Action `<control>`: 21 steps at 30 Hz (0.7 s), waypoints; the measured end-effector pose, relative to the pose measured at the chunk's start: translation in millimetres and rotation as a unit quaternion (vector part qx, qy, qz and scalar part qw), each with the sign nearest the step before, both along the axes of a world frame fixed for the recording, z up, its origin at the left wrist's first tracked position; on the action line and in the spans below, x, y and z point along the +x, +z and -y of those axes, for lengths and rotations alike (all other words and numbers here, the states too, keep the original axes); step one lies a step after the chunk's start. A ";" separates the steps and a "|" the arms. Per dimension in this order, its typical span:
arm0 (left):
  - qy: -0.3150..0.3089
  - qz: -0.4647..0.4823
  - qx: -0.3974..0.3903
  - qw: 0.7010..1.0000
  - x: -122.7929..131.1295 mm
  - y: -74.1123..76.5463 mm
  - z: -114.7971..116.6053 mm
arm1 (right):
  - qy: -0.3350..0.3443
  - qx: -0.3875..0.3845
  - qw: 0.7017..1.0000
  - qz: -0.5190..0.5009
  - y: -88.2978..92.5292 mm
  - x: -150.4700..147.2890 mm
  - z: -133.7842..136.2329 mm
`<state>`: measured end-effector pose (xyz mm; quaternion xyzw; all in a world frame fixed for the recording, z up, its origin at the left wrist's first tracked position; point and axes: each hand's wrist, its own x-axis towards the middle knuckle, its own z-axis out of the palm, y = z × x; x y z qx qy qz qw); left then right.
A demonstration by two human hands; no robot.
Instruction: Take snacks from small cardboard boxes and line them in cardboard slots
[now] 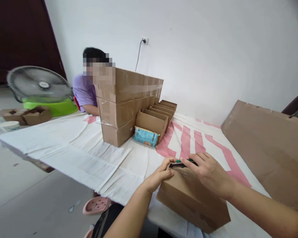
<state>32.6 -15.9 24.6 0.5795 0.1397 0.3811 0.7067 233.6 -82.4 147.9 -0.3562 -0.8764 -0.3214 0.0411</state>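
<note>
A cardboard box sits at the near edge of the cloth-covered table. My left hand is closed on its upper left corner, thumb on the top face and fingers over the far edge. In my right hand is a black and green utility knife, lying across the top of the box near its far edge. The blade end points left, close to my left fingers. Whether it cuts into the cardboard, I cannot tell. Part of the knife's handle is hidden under my right fingers.
Taped cardboard boxes are stacked ahead, beside a row of upright open cartons and a blue packet. A person sits behind the stack. A large cardboard sheet leans at right; a green-based fan stands left.
</note>
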 end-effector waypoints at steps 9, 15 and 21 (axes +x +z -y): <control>0.013 -0.033 -0.029 0.999 -2.0 7.9 5.2 | 0.017 -0.009 0.999 0.047 20.2 22.8 17.9; 0.017 -0.044 -0.036 0.998 -1.6 5.7 4.6 | -0.013 -0.025 0.998 0.063 27.6 47.5 37.1; 0.016 -0.056 -0.039 0.998 -2.5 4.8 4.3 | -0.068 -0.064 0.995 0.025 26.1 82.5 60.6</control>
